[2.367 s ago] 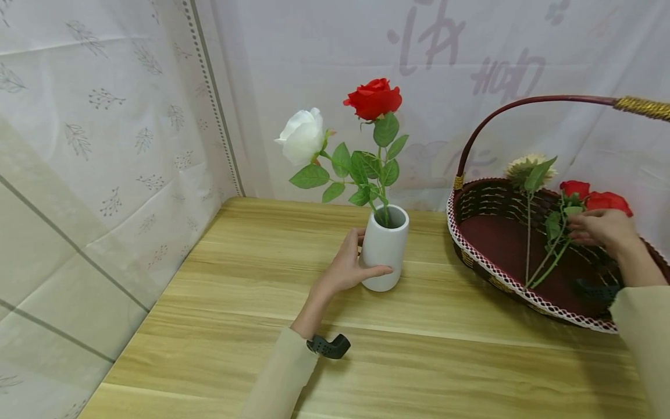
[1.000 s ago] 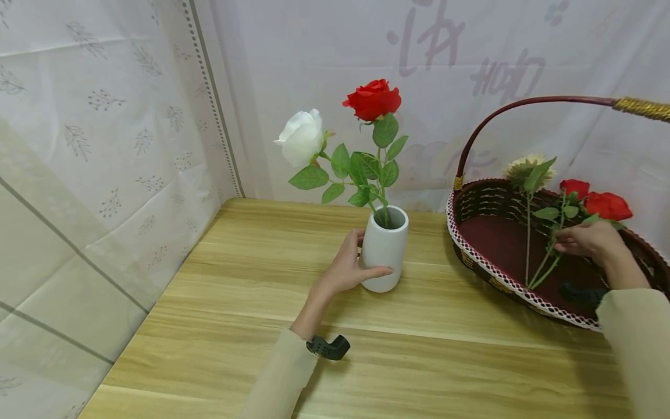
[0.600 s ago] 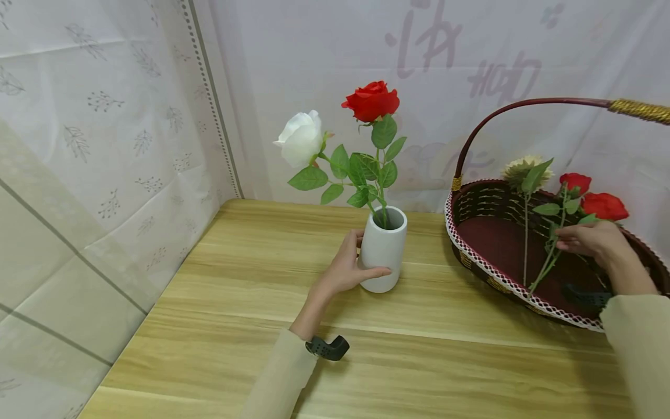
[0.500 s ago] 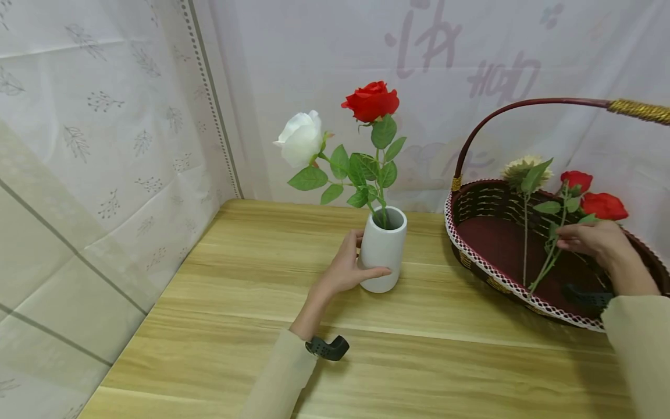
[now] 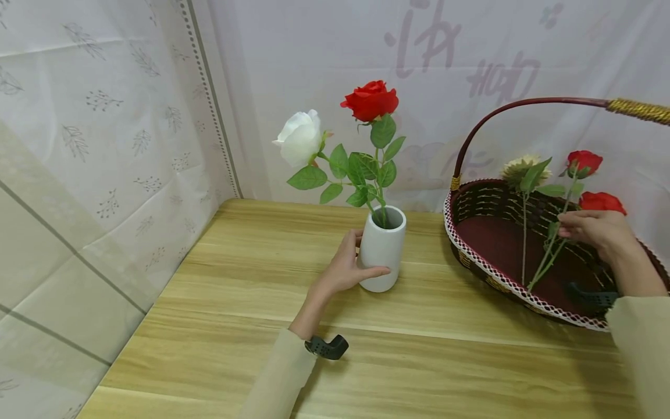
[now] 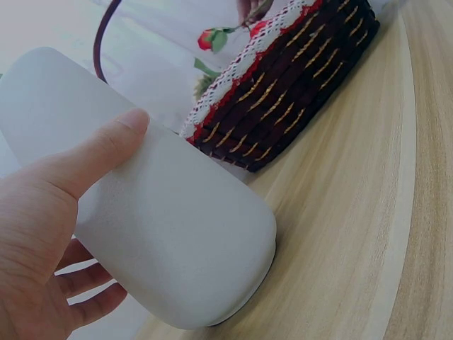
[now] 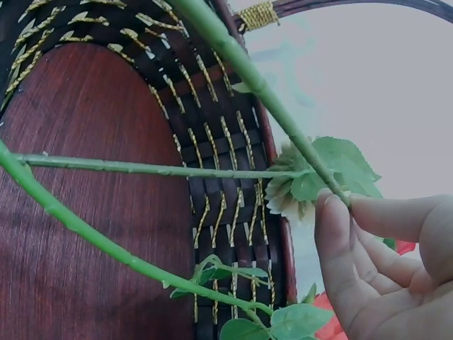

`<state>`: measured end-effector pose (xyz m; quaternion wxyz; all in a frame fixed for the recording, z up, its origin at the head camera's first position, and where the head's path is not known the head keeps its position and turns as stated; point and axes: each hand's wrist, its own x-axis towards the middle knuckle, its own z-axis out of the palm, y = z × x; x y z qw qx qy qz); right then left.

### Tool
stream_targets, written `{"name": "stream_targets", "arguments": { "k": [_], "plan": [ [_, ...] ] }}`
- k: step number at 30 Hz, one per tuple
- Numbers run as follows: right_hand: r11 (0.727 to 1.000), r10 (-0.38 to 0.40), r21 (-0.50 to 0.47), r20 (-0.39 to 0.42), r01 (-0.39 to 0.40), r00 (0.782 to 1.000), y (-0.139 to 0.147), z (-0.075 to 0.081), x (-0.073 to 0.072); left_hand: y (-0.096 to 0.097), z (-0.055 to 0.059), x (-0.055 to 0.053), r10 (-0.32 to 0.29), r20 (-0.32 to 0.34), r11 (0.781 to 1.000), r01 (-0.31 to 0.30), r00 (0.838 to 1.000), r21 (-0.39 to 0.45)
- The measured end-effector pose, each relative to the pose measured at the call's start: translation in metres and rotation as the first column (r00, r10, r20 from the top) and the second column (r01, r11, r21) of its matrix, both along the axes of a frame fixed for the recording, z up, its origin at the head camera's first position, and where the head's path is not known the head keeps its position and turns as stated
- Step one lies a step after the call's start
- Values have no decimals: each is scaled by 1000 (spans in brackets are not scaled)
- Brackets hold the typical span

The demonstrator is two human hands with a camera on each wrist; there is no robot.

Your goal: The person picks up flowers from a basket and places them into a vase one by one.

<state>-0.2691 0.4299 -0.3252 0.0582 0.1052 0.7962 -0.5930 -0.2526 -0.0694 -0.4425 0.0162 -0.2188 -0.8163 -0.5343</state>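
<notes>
My left hand (image 5: 340,269) grips a white vase (image 5: 384,250) standing on the table, thumb across its front and fingers behind it. A red rose (image 5: 370,100) and a white rose (image 5: 300,138) rise from the vase, leafy stems in its mouth. At the right, over the wicker basket (image 5: 494,278), my right hand (image 5: 602,233) pinches another red rose (image 5: 585,162) by its stem. The right wrist view shows that stem (image 7: 262,88) between thumb and fingertips. A second red rose (image 5: 603,202), partly hidden behind the hand, and a cream flower (image 5: 523,170) lean in the basket.
The basket's tall arched handle (image 5: 523,103), bound with gold cord, rises over the flowers. White lace trims its rim. Behind the wooden table (image 5: 251,279) hangs a pale printed cloth (image 5: 293,52), with a patterned curtain (image 5: 115,139) at the left.
My right hand first shifted left onto the stem, then rose slightly. The pinched red rose has lifted up and right, apart from the other red rose. The left hand stays on the vase.
</notes>
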Motion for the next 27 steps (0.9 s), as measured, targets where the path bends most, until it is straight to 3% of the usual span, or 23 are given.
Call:
{"name": "stream_targets", "arguments": {
  "k": [7,11,19,27],
  "plan": [
    [986,-141,-105,-93,131,986,-11,5,-1,0,1,0,1,4,1000,-1,1000,5],
    [975,-183,-145,-115,166,976,-17,9,0,0,2,0,-1,1,1000,1,1000,9],
    [966,-192,-206,-182,154,964,-33,16,1,0,0,0,-5,8,1000,4,1000,15],
    [963,-115,-263,-202,59,973,-52,25,7,0,0,0,-10,4,1000,10,1000,22]
  ]
}}
